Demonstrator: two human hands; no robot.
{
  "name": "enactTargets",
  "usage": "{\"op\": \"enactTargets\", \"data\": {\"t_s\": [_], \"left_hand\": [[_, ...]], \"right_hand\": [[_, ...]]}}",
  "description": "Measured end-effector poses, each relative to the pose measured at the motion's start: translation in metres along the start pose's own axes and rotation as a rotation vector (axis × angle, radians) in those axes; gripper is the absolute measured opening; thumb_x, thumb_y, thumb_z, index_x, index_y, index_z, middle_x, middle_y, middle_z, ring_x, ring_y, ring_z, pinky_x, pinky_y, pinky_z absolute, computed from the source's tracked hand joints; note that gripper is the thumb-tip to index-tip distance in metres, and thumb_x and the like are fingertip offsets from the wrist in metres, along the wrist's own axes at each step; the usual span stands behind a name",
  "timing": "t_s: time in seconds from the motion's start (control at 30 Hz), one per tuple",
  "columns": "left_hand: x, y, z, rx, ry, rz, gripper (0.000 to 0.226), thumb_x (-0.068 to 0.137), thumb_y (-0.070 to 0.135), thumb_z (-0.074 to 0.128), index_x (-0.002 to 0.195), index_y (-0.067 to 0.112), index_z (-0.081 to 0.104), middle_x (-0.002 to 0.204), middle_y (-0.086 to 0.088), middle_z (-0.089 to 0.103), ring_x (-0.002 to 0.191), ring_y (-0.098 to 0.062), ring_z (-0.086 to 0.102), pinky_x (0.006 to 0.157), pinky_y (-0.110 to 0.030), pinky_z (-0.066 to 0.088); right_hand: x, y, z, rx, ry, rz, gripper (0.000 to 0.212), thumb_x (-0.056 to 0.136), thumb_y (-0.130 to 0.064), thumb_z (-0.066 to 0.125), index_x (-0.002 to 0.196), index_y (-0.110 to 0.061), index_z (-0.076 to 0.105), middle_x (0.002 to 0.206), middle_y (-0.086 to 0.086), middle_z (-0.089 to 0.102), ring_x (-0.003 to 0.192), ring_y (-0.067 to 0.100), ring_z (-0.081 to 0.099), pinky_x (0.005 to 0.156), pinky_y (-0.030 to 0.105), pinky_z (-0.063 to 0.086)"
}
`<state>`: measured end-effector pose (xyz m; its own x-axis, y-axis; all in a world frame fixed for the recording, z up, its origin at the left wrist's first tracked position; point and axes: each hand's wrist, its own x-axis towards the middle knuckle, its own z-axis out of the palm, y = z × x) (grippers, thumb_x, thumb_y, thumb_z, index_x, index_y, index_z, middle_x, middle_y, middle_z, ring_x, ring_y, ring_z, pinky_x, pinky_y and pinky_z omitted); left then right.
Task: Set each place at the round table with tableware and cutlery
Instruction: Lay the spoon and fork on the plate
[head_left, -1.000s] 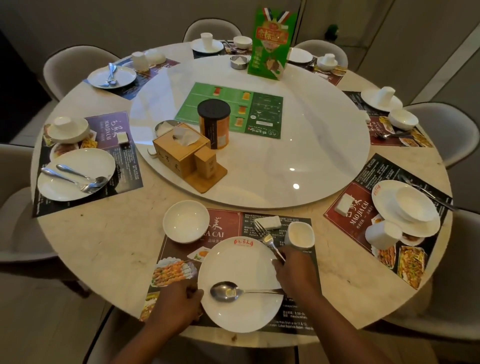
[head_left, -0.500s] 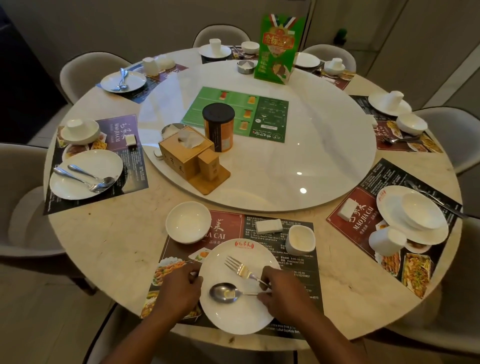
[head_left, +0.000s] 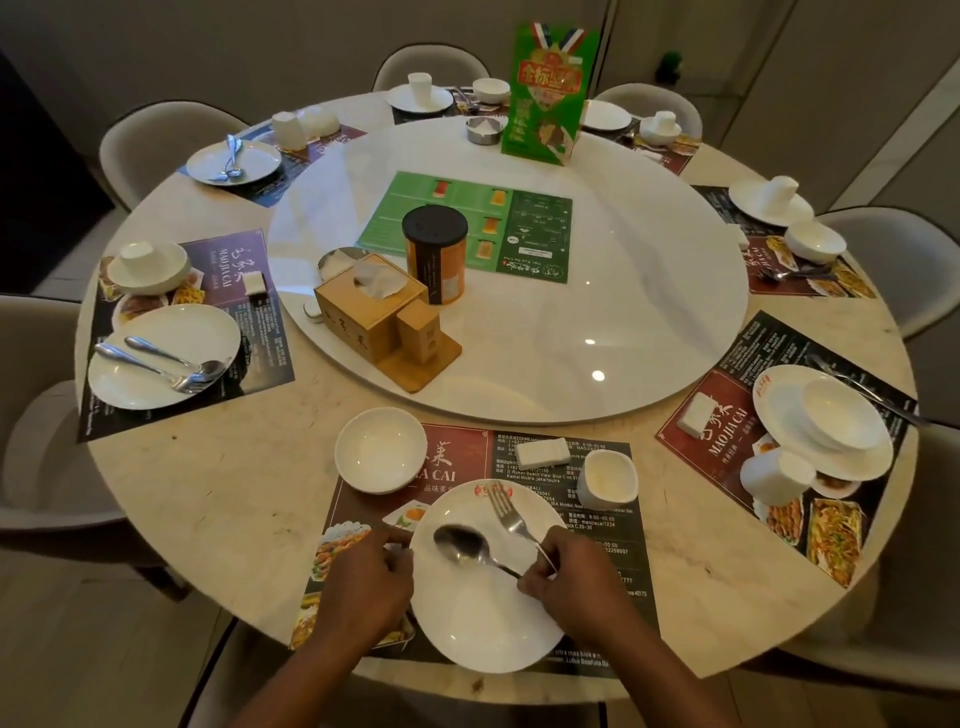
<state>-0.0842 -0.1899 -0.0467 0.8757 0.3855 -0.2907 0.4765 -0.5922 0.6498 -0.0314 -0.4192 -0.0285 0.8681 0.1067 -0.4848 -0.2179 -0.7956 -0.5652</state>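
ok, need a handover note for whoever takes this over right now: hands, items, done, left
Left hand: grips the left rim of the dinner plate at the near place.
Right hand: pinches the fork handle; the spoon handle runs under its fingers. Both lie on the dinner plate.
Small bowl and cup stand beyond the dinner plate.
Done: the left setting looks complete, with cutlery on its plate.
Left: let go of the cutlery here. The right setting probably needs sorting: its bowl sits on its plate and its cutlery lies off the plate.
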Motion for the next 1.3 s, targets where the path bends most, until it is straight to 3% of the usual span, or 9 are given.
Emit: {"op": "enactTargets", "data": {"t_s": [0.17,0.27,0.47,0.73,0.97,1.1,1.2,1.3], "left_hand": [[0.01,0.004,-0.004,0.013,-0.011,0.066,0.029,0.092,0.027,0.063,0.121,0.021,0.065,0.109,0.001,0.073,0.086,-0.007,0.065,0.076,-0.02,0.049],[0.017,0.008,-0.008,-0.012,-0.046,0.11,0.029,0.091,0.025,0.064,0.12,0.021,0.066,0.107,0.003,0.073,0.078,-0.002,0.06,0.067,-0.014,0.045],[0.032,0.008,-0.005,-0.016,-0.117,0.12,0.031,0.089,0.026,0.066,0.12,0.022,0.065,0.107,0.002,0.072,0.079,-0.003,0.061,0.064,-0.013,0.042],[0.042,0.008,-0.002,-0.01,-0.174,0.193,0.032,0.088,0.023,0.067,0.121,0.024,0.065,0.101,0.006,0.073,0.07,0.003,0.058,0.06,-0.007,0.038],[0.049,0.006,-0.001,-0.005,-0.198,0.241,0.035,0.087,0.021,0.068,0.12,0.028,0.065,0.102,0.008,0.072,0.076,0.001,0.057,0.065,-0.009,0.039],[0.052,0.004,-0.001,-0.012,-0.22,0.237,0.035,0.088,0.021,0.067,0.123,0.027,0.064,0.109,0.006,0.071,0.081,-0.001,0.058,0.071,-0.014,0.044],[0.053,0.003,0.0,-0.001,-0.228,0.232,0.035,0.089,0.02,0.067,0.123,0.026,0.063,0.109,0.005,0.071,0.08,-0.002,0.057,0.068,-0.013,0.041],[0.054,0.003,0.0,0.007,-0.22,0.243,0.035,0.088,0.022,0.067,0.122,0.025,0.065,0.104,0.005,0.072,0.078,-0.001,0.057,0.069,-0.015,0.041]], "right_hand": [[-0.016,-0.011,0.027,0.338,0.072,0.175,0.03,0.074,-0.018,0.085,0.071,-0.015,0.055,0.075,0.01,0.068,0.069,0.019,0.064,0.066,0.036,0.053],[-0.024,-0.021,0.049,0.497,0.097,0.24,0.032,0.073,-0.018,0.085,0.072,-0.015,0.053,0.072,0.01,0.071,0.065,0.02,0.067,0.071,0.042,0.058],[-0.029,-0.038,0.072,0.618,0.153,0.288,0.033,0.076,-0.018,0.082,0.075,-0.014,0.049,0.067,0.007,0.072,0.053,0.016,0.068,0.065,0.036,0.056],[-0.031,-0.049,0.081,0.612,0.201,0.341,0.036,0.074,-0.019,0.084,0.075,-0.014,0.049,0.063,0.005,0.071,0.05,0.016,0.066,0.062,0.04,0.059],[-0.032,-0.058,0.084,0.554,0.218,0.357,0.029,0.075,-0.018,0.085,0.083,-0.008,0.059,0.064,0.001,0.072,0.052,0.014,0.069,0.062,0.038,0.06],[-0.034,-0.063,0.083,0.526,0.221,0.346,0.024,0.077,-0.018,0.083,0.083,-0.012,0.061,0.066,0.001,0.071,0.052,0.012,0.069,0.061,0.032,0.059],[-0.036,-0.061,0.083,0.487,0.237,0.342,0.018,0.082,-0.027,0.078,0.083,-0.02,0.062,0.07,-0.002,0.072,0.054,0.007,0.069,0.056,0.022,0.052],[-0.035,-0.054,0.079,0.418,0.32,0.33,0.013,0.085,-0.036,0.068,0.08,-0.026,0.063,0.072,-0.005,0.07,0.064,0.009,0.068,0.067,0.031,0.056]]}}
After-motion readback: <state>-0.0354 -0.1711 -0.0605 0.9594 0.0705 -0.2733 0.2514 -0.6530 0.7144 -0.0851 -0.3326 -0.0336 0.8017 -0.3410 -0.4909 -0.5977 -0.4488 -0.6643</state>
